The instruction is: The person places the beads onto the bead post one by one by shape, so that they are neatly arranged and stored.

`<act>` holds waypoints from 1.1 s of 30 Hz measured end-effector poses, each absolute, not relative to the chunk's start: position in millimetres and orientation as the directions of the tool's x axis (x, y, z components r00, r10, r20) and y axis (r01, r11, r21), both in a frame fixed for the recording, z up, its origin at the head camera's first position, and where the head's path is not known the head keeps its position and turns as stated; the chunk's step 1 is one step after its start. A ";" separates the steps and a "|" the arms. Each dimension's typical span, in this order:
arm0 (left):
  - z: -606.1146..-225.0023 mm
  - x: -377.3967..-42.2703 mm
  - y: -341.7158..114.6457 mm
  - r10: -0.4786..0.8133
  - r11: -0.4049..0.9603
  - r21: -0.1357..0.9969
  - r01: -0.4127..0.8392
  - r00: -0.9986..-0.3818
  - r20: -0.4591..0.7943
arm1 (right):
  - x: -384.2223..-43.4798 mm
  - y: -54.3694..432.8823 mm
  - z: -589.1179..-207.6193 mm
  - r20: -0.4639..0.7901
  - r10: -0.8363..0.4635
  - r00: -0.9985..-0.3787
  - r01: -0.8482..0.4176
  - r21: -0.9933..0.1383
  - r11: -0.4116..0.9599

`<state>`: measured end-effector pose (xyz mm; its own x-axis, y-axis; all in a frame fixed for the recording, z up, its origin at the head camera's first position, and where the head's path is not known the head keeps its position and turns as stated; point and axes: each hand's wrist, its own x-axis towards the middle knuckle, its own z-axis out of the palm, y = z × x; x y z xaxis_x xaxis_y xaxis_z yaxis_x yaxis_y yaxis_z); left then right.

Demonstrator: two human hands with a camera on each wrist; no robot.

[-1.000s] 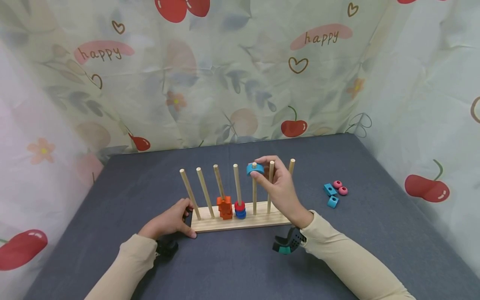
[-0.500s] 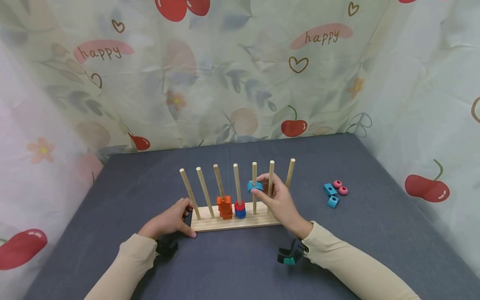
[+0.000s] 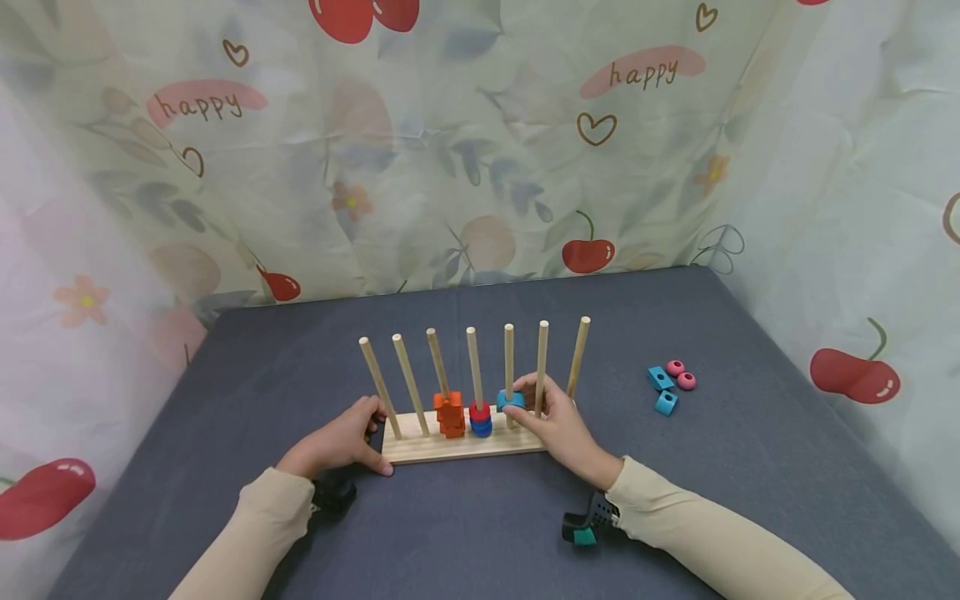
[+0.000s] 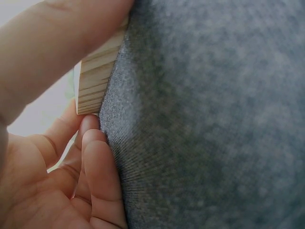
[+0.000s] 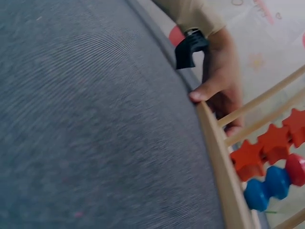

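Note:
A wooden peg board (image 3: 450,451) with a row of upright pegs stands on the dark cloth. My left hand (image 3: 333,437) grips its left end, the thumb (image 4: 52,43) along the front edge and the fingers at the end, as the left wrist view shows. My right hand (image 3: 562,429) pinches a light blue bead (image 3: 509,401) threaded low on the fifth peg from the left. Orange star beads (image 5: 275,144) are stacked on the third peg. On the fourth, a red bead (image 3: 479,412) sits over dark blue beads (image 5: 267,188). The right wrist view does not show my right hand.
Two light blue blocks with holes (image 3: 666,403) and two pink beads (image 3: 686,382) lie on the cloth right of the board. Bare pegs (image 3: 581,350) rise close to my right hand. A patterned curtain (image 3: 420,150) hangs behind the table.
My right hand has moved down, sliding the light blue bead from the top of the fifth peg to low on it. My left hand stays at the board's left end.

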<state>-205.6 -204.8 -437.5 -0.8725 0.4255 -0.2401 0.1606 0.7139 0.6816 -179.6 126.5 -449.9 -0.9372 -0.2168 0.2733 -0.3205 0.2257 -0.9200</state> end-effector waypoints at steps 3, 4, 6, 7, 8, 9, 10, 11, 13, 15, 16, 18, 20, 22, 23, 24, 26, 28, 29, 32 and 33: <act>-436.6 -205.2 -204.4 0.430 0.709 0.686 0.163 -0.871 -0.238 | -178.9 127.4 -455.3 0.231 -0.220 -0.948 -0.284 -0.926 0.249; -436.4 -205.0 -204.2 0.429 0.708 0.687 0.161 -0.871 -0.238 | -178.8 127.7 -457.0 0.221 -0.219 -0.950 -0.275 -0.926 0.258; -436.1 -204.7 -203.9 0.431 0.706 0.690 0.161 -0.870 -0.238 | -178.7 128.0 -459.9 0.210 -0.216 -0.954 -0.266 -0.924 0.277; -436.0 -204.6 -203.8 0.432 0.705 0.690 0.162 -0.870 -0.238 | -178.7 128.1 -461.1 0.209 -0.214 -0.954 -0.265 -0.922 0.283; -435.9 -204.5 -203.7 0.432 0.705 0.691 0.161 -0.870 -0.238 | -178.7 128.3 -462.1 0.208 -0.212 -0.955 -0.264 -0.920 0.288; -435.8 -204.4 -203.5 0.432 0.705 0.690 0.161 -0.869 -0.239 | -178.8 128.3 -463.1 0.206 -0.211 -0.955 -0.263 -0.919 0.293; -435.8 -204.4 -203.4 0.431 0.706 0.689 0.160 -0.870 -0.240 | -179.1 128.3 -463.9 0.207 -0.211 -0.955 -0.265 -0.917 0.299; -435.9 -204.4 -203.4 0.430 0.708 0.688 0.159 -0.870 -0.241 | -179.2 128.2 -464.6 0.206 -0.210 -0.956 -0.264 -0.915 0.304; -435.7 -204.6 -203.2 0.427 0.712 0.685 0.158 -0.870 -0.244 | -179.4 128.2 -465.5 0.203 -0.206 -0.957 -0.261 -0.914 0.309; -435.9 -204.9 -203.0 0.417 0.719 0.679 0.150 -0.874 -0.249 | -179.7 127.8 -465.9 0.201 -0.203 -0.958 -0.259 -0.913 0.315; -436.0 -205.1 -203.0 0.418 0.722 0.675 0.153 -0.874 -0.249 | -179.7 127.6 -465.9 0.201 -0.201 -0.959 -0.258 -0.912 0.319; -436.3 -205.4 -202.9 0.418 0.725 0.671 0.156 -0.874 -0.249 | -179.5 127.0 -465.6 0.201 -0.199 -0.959 -0.257 -0.913 0.317; -437.0 -205.7 -202.9 0.413 0.728 0.669 0.153 -0.876 -0.249 | -179.5 126.4 -465.4 0.201 -0.199 -0.959 -0.257 -0.915 0.312; -437.4 -206.3 -203.6 0.417 0.728 0.667 0.159 -0.875 -0.246 | -179.8 125.9 -465.7 0.200 -0.198 -0.959 -0.255 -0.917 0.307; -437.9 -206.5 -203.8 0.415 0.728 0.668 0.156 -0.876 -0.247 | -180.1 125.5 -465.9 0.199 -0.197 -0.960 -0.252 -0.920 0.301; -437.8 -206.5 -203.9 0.416 0.728 0.667 0.159 -0.876 -0.245 | -180.4 125.2 -466.0 0.195 -0.195 -0.961 -0.247 -0.922 0.298; -437.9 -206.7 -204.3 0.415 0.727 0.667 0.159 -0.876 -0.243 | -180.9 124.4 -466.1 0.187 -0.189 -0.964 -0.238 -0.923 0.303; -437.6 -206.7 -204.5 0.422 0.726 0.667 0.167 -0.874 -0.241 | -181.3 123.5 -466.1 0.179 -0.179 -0.967 -0.229 -0.922 0.311; -437.5 -206.6 -204.3 0.422 0.724 0.670 0.166 -0.874 -0.240 | -181.4 123.0 -466.1 0.178 -0.176 -0.968 -0.227 -0.921 0.318; -436.9 -206.5 -203.8 0.419 0.722 0.673 0.159 -0.875 -0.243 | -181.4 122.0 -465.9 0.170 -0.168 -0.971 -0.217 -0.921 0.324; -436.8 -206.5 -203.6 0.419 0.721 0.675 0.156 -0.875 -0.245 | -181.5 121.8 -466.1 0.169 -0.167 -0.971 -0.216 -0.922 0.323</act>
